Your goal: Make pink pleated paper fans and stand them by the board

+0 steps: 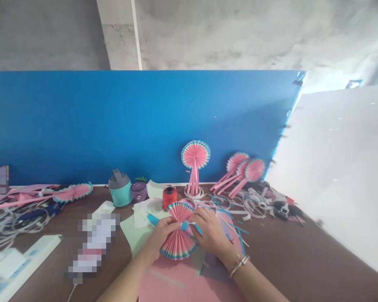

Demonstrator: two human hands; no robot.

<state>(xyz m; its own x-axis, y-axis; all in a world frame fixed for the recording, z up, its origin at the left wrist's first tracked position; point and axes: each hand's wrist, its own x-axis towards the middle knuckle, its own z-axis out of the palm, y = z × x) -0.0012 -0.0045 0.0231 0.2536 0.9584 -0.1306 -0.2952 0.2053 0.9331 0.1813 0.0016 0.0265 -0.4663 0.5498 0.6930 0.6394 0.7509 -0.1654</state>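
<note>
A pleated pink paper fan [179,242] with a blue-and-cream edge spreads into two opposite halves, pinched narrow at its middle. My left hand [164,230] grips the fan from the left near that middle, its fingers closed on the folds. From the right, my right hand [208,226] bends its fingers over the centre, where a small blue piece [185,226] shows. What the right fingertips pinch is partly hidden. Beneath the hands lie pink paper sheets [176,283] and a pale green sheet [129,233].
Finished pink fans stand at the back, one upright [195,155] and several leaning [254,169]. A red thread spool [169,198], a teal cup [120,192] and a purple pot [139,191] stand behind the hands. White paper strips [255,203] lie right; a power strip [34,260] lies left.
</note>
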